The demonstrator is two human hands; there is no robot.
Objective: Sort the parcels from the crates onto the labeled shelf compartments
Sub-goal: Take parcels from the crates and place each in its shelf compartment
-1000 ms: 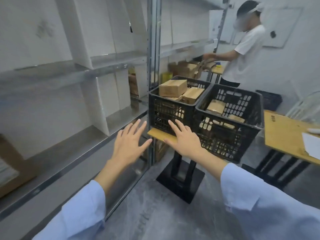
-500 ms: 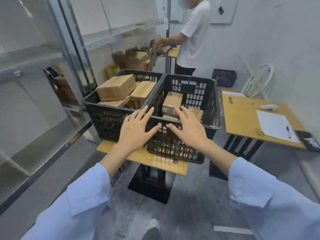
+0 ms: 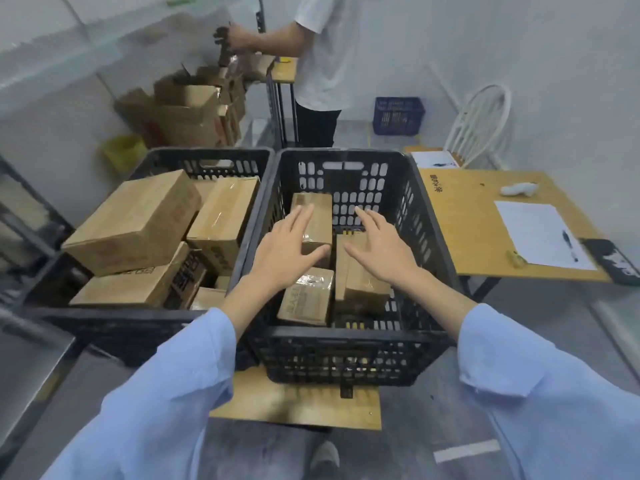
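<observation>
Nothing is being gripped. The left hand (image 3: 280, 251) and the right hand (image 3: 384, 247) are being held wide, fingers straight and spread, inside the right-hand black plastic lattice crate (image 3: 339, 358). The left fingers are being held over the upright brown cardboard parcel (image 3: 320, 209) at the crate's middle; whether contact is being made cannot be told. The right hand is being held over a second plain brown cardboard parcel (image 3: 363, 285) just beside it. A tape-wrapped brown cardboard parcel (image 3: 306, 299) is lying nearer the front wall, beneath the left wrist.

The pick-up is judged to be only beginning. It would likely go best if one parcel were taken by opposite faces, both palms pressed flat, and raised straight up until the rim is cleared. The glossy tape is likely to be slippery. The label should be read before the shelf is approached.

Both crates are being carried on a small light wooden table (image 3: 298, 407). The left-hand black plastic lattice crate (image 3: 204, 155) is being filled well above its rim by larger cardboard boxes (image 3: 135, 223). To the right, a sheet of white paper (image 3: 536, 233) is lying on a light wooden desk (image 3: 460, 209). Blurred grey metal shelving (image 3: 52, 57) is showing at far left, its labels unreadable. Farther back, open cardboard cartons (image 3: 187, 109) are being handled by a second person in a white shirt (image 3: 322, 46).
</observation>
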